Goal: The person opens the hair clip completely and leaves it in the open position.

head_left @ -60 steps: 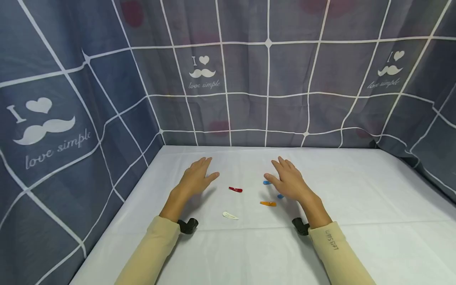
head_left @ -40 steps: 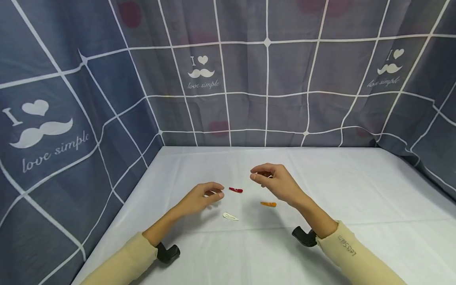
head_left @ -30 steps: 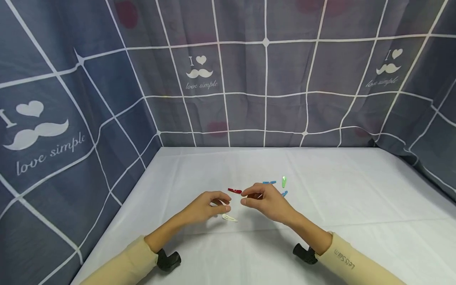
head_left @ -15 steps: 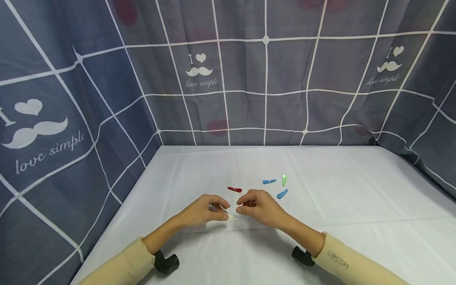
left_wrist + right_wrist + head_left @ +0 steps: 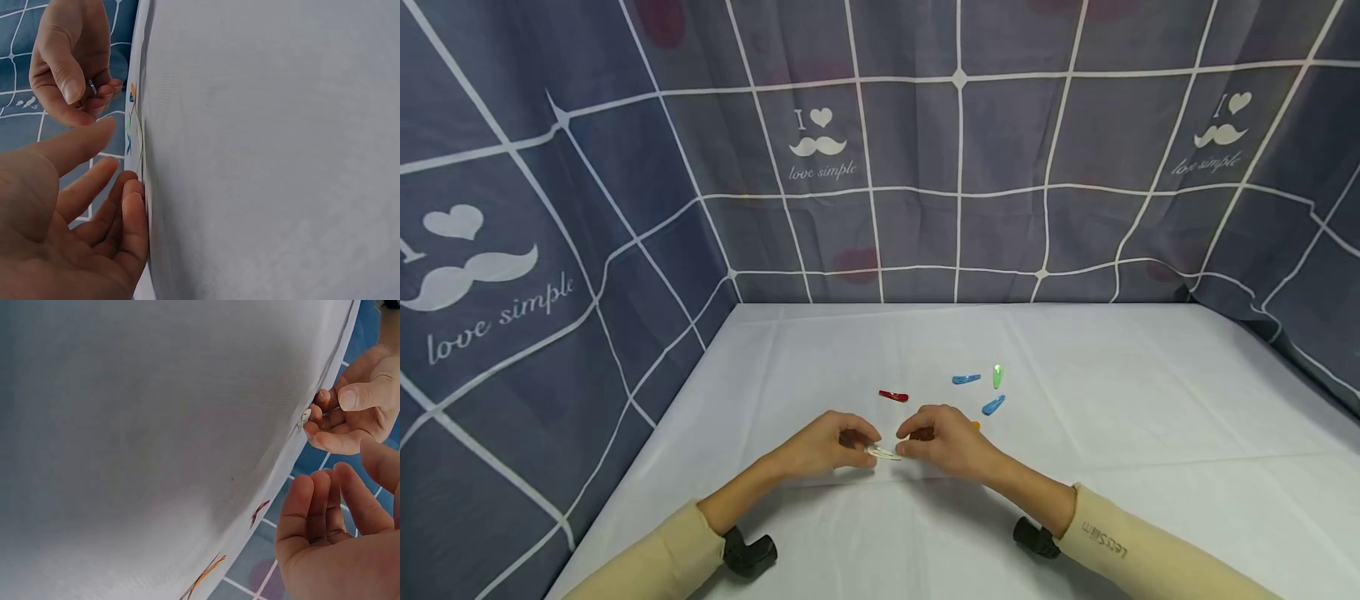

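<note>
White clip (image 5: 883, 453) crosswise, narrow tip rightward

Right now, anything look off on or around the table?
Nothing looks spilled; the hair clips just lie at mixed angles on the white cloth. Oddest: reddish blotches on the curtain, unlike its white grid; stain or print, unclear.
</note>
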`<state>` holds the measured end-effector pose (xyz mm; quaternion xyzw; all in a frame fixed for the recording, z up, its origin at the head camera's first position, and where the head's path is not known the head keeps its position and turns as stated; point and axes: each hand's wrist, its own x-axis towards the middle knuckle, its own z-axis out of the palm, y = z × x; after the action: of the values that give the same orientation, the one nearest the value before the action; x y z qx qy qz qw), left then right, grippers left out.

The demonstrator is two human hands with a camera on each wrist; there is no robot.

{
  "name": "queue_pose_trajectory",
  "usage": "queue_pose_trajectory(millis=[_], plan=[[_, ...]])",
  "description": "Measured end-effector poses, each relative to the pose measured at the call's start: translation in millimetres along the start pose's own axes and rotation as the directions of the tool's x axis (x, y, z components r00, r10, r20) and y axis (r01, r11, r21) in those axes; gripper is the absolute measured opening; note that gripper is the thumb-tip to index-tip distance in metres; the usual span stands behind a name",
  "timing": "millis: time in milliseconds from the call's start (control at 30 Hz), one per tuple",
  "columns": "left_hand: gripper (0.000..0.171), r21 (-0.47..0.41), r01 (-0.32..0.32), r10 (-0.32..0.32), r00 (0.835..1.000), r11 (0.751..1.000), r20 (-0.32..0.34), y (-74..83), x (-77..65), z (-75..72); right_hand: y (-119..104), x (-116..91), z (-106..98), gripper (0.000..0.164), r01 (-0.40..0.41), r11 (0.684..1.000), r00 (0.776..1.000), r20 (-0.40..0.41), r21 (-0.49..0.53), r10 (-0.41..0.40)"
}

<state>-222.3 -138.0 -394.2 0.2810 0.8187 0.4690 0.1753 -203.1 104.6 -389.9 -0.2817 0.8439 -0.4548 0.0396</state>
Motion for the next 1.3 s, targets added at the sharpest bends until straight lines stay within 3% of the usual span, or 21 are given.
queue_pose_trajectory(millis=[200,400,633,1000,1300], plan=[[0.029,0.063,-0.013,0.014,1.000,0.998,-0.006,-1.6,0.4,0.7,1.0,0.8,4.4,0.016,-0.011,0.999,1.000,0.022,-0.035,0.012],[0.027,0.155,0.025,-0.015,0.998,0.988,-0.066,-4.8,2.5,0.3,4.1,3.0,5.5,0.013,-0.014,0.998,0.999,0.034,-0.067,0.016],[0.021,0.174,0.050,-0.036,0.996,0.983,-0.081,-4.2,3.8,2.1,8.0,5.7,5.9,0.011,-0.029,0.997,0.999,0.040,-0.067,0.032],[0.014,0.225,0.034,-0.011,0.995,0.974,-0.101,-5.0,4.4,5.0,7.9,7.3,10.0,0.016,-0.063,0.996,0.997,0.047,-0.059,0.066],[0.010,0.219,0.051,-0.029,0.994,0.974,-0.102,-5.4,4.5,4.9,7.9,7.8,10.2,0.012,-0.053,0.993,0.997,0.042,-0.107,0.058]])
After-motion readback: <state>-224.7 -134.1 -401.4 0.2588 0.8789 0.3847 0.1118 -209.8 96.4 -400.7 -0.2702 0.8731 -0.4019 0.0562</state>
